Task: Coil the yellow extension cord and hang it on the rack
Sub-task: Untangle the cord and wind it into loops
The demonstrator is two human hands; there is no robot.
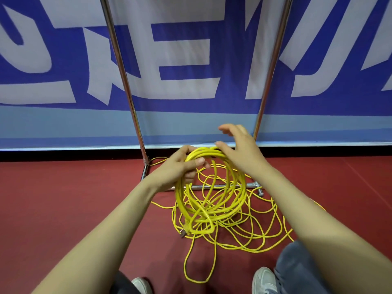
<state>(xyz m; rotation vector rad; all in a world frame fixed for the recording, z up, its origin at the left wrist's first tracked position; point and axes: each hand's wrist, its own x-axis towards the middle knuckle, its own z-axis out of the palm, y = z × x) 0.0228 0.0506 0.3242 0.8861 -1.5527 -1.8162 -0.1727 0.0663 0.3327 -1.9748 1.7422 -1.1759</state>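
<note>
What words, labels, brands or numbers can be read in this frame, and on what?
Blue fabric banner behind the chrome rack: huge white character strokes, cropped by the frame; none readable whole.
Yellow extension cord and its plug: no marking legible.
Grey shoes: no brand legible.

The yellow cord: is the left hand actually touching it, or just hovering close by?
Touching. The head view shows the left hand with its fingers curled round the top of the coiled yellow cord, holding the loops up off the floor.
</note>
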